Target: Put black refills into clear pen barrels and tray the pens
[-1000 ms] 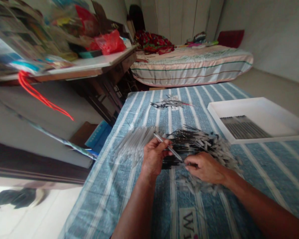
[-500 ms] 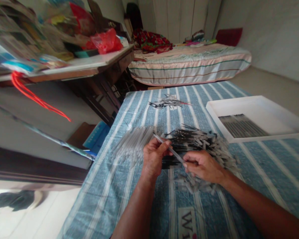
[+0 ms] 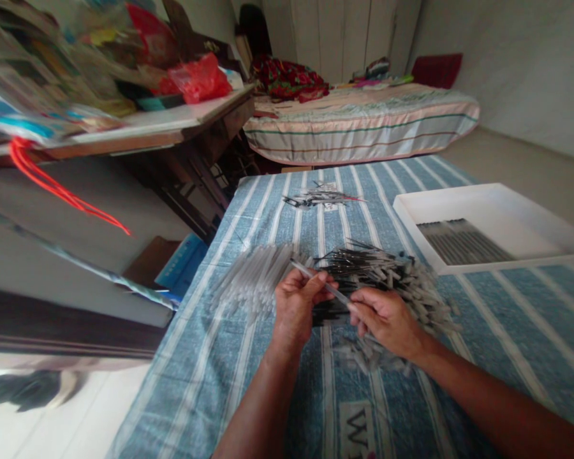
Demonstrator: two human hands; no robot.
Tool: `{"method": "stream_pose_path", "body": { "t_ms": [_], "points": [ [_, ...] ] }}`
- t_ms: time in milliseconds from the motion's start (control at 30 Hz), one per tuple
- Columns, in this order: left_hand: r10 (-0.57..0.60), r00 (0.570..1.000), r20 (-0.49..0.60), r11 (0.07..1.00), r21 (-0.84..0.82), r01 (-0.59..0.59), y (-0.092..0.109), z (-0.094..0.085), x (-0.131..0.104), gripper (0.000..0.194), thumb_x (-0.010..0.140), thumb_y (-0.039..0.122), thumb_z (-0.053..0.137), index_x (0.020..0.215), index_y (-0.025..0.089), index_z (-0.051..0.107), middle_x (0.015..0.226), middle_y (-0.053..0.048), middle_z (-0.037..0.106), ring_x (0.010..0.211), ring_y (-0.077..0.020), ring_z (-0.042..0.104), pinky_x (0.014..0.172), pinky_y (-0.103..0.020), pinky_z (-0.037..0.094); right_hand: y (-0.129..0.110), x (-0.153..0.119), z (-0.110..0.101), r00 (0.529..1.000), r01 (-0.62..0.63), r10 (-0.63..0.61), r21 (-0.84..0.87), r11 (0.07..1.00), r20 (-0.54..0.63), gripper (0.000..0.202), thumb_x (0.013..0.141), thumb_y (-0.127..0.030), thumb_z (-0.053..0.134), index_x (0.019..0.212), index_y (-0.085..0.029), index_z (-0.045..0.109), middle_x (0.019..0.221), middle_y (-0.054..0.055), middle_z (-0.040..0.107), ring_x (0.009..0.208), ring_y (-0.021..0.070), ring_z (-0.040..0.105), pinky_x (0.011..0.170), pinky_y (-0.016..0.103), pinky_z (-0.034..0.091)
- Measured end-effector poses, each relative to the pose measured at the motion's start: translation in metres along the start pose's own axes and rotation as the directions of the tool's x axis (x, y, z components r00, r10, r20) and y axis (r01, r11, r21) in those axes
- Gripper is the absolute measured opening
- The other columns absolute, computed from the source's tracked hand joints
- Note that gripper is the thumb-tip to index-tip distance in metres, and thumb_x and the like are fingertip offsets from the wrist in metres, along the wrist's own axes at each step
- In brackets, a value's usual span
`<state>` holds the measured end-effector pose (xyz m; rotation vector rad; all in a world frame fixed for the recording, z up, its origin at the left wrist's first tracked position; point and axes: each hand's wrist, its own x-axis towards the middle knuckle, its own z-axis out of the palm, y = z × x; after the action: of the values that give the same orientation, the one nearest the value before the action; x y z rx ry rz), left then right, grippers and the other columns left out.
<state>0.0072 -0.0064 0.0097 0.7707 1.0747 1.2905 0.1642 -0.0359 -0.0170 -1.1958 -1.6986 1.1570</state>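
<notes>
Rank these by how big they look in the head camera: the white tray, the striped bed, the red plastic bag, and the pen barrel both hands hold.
1. Striped bed, though farthest away
2. White tray
3. Red plastic bag
4. Pen barrel, held by left hand and right hand

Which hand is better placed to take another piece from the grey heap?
Right, probably. The right hand lies directly over the heap of small grey pieces, only pinching the end of the clear pen barrel. The left hand grips that barrel, farther from the heap.
</notes>
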Motion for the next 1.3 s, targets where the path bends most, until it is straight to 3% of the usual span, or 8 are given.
{"method": "stream_pose_path", "body": {
  "t_ms": [367, 600, 733, 833, 933, 1033, 1167, 1300],
  "points": [
    [-0.009, 0.999, -0.042, 1.0, 0.015, 0.01, -0.001, 0.003, 0.001, 0.022, 0.06, 0.023, 0.076, 0.071, 0.014, 0.059, 0.066, -0.002, 0.069, 0.063, -0.0161, 0.067, 0.054, -0.024, 0.054, -0.002, 0.008, -0.003, 1.0, -0.011, 0.01, -0.073, 0.997, -0.006, 0.017, 0.082, -0.024, 0.047, 0.066, -0.019, 0.05, 0.054, -0.003, 0.056, 0.046, 0.0089, 0.05, 0.046, 0.019, 0.037],
    [-0.023, 1.0, 0.013, 0.991, 0.136, 0.021, 0.002, 0.008, -0.001, 0.018, 0.062, 0.025, 0.075, 0.069, 0.012, 0.064, 0.062, -0.003, 0.069, 0.058, -0.0136, 0.063, 0.057, -0.022, 0.053, -0.013, 0.017, -0.008, 0.958, 0.255, -0.288, -0.439, 0.862, -0.009, 0.022, 0.084, -0.024, 0.049, 0.067, -0.017, 0.06, 0.067, 0.002, 0.063, 0.065, 0.0131, 0.055, 0.06, 0.023, 0.037],
    [-0.021, 0.999, 0.045, 0.98, 0.199, 0.012, 0.001, 0.015, -0.006, 0.024, 0.061, 0.029, 0.075, 0.074, 0.011, 0.067, 0.067, -0.004, 0.07, 0.064, -0.017, 0.065, 0.06, -0.026, 0.053, -0.019, 0.016, -0.023, 0.949, 0.256, -0.317, -0.585, 0.769, -0.001, 0.02, 0.081, -0.021, 0.054, 0.063, -0.017, 0.061, 0.065, 0.002, 0.061, 0.063, 0.0132, 0.055, 0.058, 0.023, 0.036],
    [0.004, 1.0, 0.009, 0.964, 0.264, -0.006, 0.002, 0.017, -0.007, 0.033, 0.062, 0.035, 0.073, 0.085, 0.012, 0.066, 0.075, -0.006, 0.071, 0.069, -0.021, 0.067, 0.059, -0.029, 0.054, -0.017, 0.019, -0.063, 0.961, 0.153, -0.268, -0.668, 0.728, -0.072, 0.022, 0.083, -0.024, 0.053, 0.064, -0.017, 0.062, 0.066, 0.001, 0.062, 0.063, 0.0119, 0.055, 0.06, 0.022, 0.036],
    [0.022, 1.0, -0.003, 0.94, 0.34, -0.019, 0.003, 0.015, -0.006, 0.033, 0.063, 0.038, 0.07, 0.084, 0.013, 0.066, 0.071, -0.006, 0.07, 0.062, -0.0197, 0.065, 0.056, -0.029, 0.052, -0.002, 0.027, -0.13, 0.956, -0.151, -0.111, -0.782, 0.605, -0.27, 0.027, 0.086, -0.032, 0.047, 0.072, -0.019, 0.066, 0.074, 0.002, 0.065, 0.07, 0.013, 0.058, 0.063, 0.022, 0.038],
    [-0.016, 0.998, 0.053, 0.905, 0.425, -0.008, -0.001, 0.011, -0.002, 0.028, 0.062, 0.037, 0.069, 0.078, 0.014, 0.066, 0.066, -0.004, 0.069, 0.056, -0.018, 0.063, 0.053, -0.027, 0.051, 0.023, 0.032, -0.203, 0.857, -0.506, 0.107, -0.784, 0.361, -0.504, 0.028, 0.085, -0.037, 0.046, 0.083, -0.022, 0.069, 0.087, 0.004, 0.069, 0.079, 0.0165, 0.061, 0.061, 0.023, 0.038],
    [-0.045, 0.992, 0.121, 0.87, 0.492, -0.021, -0.011, 0.007, 0.002, 0.027, 0.062, 0.039, 0.067, 0.075, 0.015, 0.066, 0.06, -0.003, 0.067, 0.053, -0.0179, 0.062, 0.051, -0.027, 0.049, 0.058, 0.028, -0.266, 0.794, -0.608, 0.203, -0.751, 0.257, -0.574, 0.029, 0.082, -0.033, 0.048, 0.082, -0.018, 0.072, 0.088, 0.009, 0.069, 0.08, 0.0203, 0.062, 0.059, 0.025, 0.038],
    [-0.026, 0.99, 0.139, 0.855, 0.516, -0.05, -0.014, 0.007, 0.002, 0.024, 0.065, 0.038, 0.064, 0.075, 0.016, 0.065, 0.061, -0.002, 0.067, 0.053, -0.0167, 0.061, 0.051, -0.026, 0.048, 0.085, 0.021, -0.289, 0.783, -0.617, 0.279, -0.75, 0.238, -0.556, 0.026, 0.079, -0.035, 0.053, 0.082, -0.018, 0.073, 0.087, 0.009, 0.07, 0.081, 0.0205, 0.063, 0.061, 0.025, 0.04]
  ]
}}
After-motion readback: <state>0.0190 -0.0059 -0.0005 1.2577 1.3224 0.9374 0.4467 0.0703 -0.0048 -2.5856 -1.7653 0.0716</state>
